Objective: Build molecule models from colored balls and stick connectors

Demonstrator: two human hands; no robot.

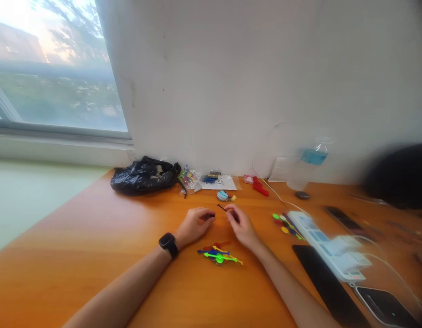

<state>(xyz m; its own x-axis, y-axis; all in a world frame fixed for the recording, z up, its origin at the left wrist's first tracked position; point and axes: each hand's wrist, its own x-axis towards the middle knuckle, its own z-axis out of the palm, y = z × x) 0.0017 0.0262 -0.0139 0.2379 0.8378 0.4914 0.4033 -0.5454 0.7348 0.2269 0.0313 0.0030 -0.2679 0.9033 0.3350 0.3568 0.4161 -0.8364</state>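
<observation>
My left hand (196, 223), with a black watch (169, 245) on its wrist, is closed in a pinch on a small dark piece (212, 215), mostly hidden by the fingers. Opposite it, my right hand (241, 224) pinches a thin black stick-like piece (221, 207) that points up and to the left. A narrow gap separates the two hands. Below them on the wooden table (149, 296) lies a small pile of coloured plastic arrows (220, 258) in green, yellow, blue and red, overlapping one another.
Along the wall are a black plastic bag (142, 175), clear bags of small parts (190, 177), a round tin-like item (223, 196), a red object (260, 187) and a bottle (299, 175). To the right sit coloured pieces (287, 227), a power strip (320, 241) with cables, and phones (384, 305). A blurred dark head (402, 177) is at far right.
</observation>
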